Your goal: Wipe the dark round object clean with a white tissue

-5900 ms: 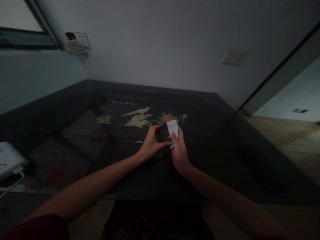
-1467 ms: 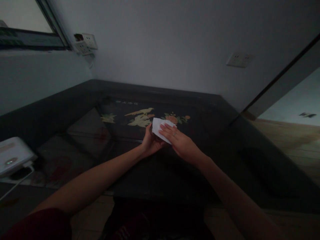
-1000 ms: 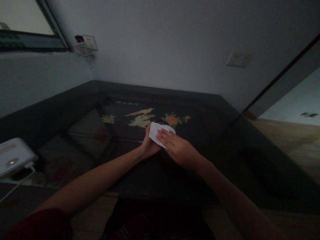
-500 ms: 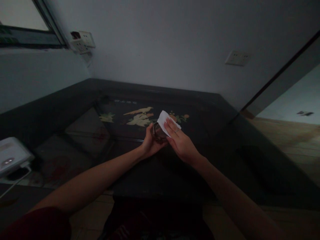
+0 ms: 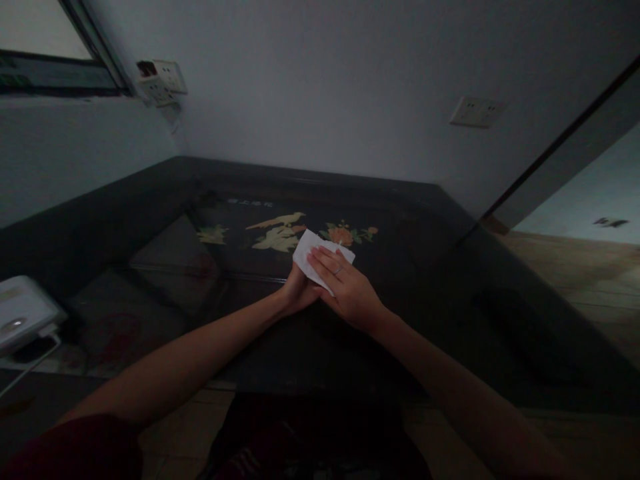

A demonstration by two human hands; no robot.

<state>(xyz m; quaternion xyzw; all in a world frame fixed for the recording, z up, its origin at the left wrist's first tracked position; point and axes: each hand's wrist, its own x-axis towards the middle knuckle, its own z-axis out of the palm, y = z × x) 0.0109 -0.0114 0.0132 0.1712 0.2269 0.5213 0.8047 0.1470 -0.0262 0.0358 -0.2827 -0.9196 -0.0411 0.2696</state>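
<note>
In the head view, a white tissue [image 5: 305, 251] lies spread between my two hands above the dark table. My right hand [image 5: 345, 279], with a ring on one finger, presses it down with the fingers laid close together. Under the tissue my left hand [image 5: 297, 289] is curled around a small glass; the tissue and my right hand now hide that glass almost wholly. My left fingertips are also out of sight.
The dark glossy table [image 5: 320, 353] has a bird-and-flower picture [image 5: 280, 233] on its top. A white device [image 5: 25, 313] with a cable sits at the left edge. A long dark object [image 5: 525, 333] lies at right. Sockets [image 5: 477, 112] are on the wall behind.
My right hand and the tissue have slid left and slightly down, over the mouth of the glass. The glass, visible before in my left hand, is now covered.
</note>
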